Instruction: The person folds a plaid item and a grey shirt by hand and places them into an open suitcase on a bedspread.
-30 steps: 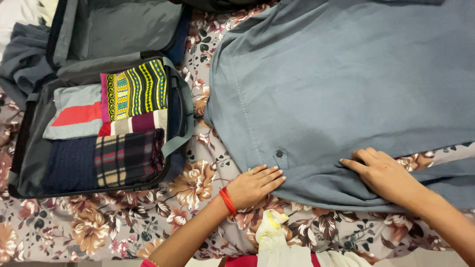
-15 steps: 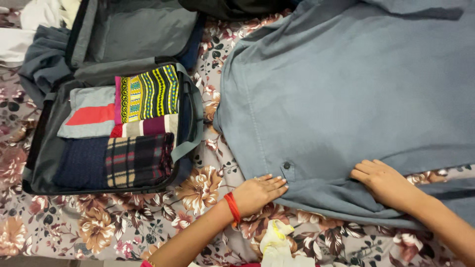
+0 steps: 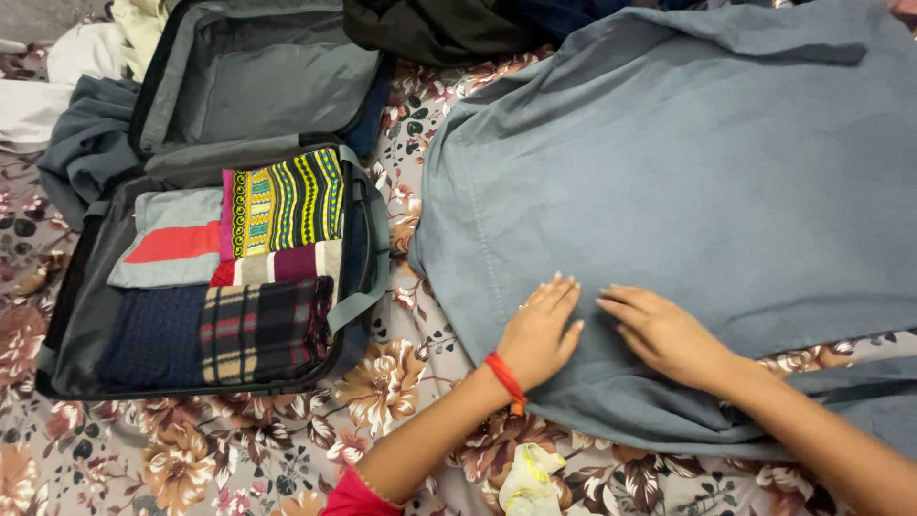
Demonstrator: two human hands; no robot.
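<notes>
Grey-blue shirt (image 3: 688, 182) lies spread flat on the bed, over the floral bedsheet (image 3: 220, 449), filling the right half of the head view and running off the right edge. Its near hem is bunched into folds along the bed's near edge.

Left hand (image 3: 538, 332): flat, palm down on the shirt's lower left part, fingers together and extended, grip open, holding nothing. Red thread band (image 3: 504, 377) on that wrist, pink sleeve end at the near edge of the frame.

Right hand (image 3: 664, 332): flat, palm down on the shirt just beside the left hand, fingertips nearly touching it, grip open, nothing clasped. Its forearm crosses the bunched hem.

Open grey suitcase (image 3: 191, 239) on the bed's left side, close beside the shirt's left edge; whether they touch, cannot tell. Lid tipped back toward the far edge. Inside, packed side by side: folded grey cloth with red stripe (image 3: 172, 239), bright zigzag-patterned cloth (image 3: 282, 201), maroon-and-cream cloth (image 3: 282, 265), dark plaid cloth (image 3: 258, 325), navy knit (image 3: 148, 336).

Dark garment (image 3: 430, 29) bunched at the far edge, touching the shirt's top. White and grey clothes (image 3: 57, 96) heaped at the far left corner. Pale yellow-white cloth (image 3: 528, 478) at the near edge, below the left wrist.
</notes>
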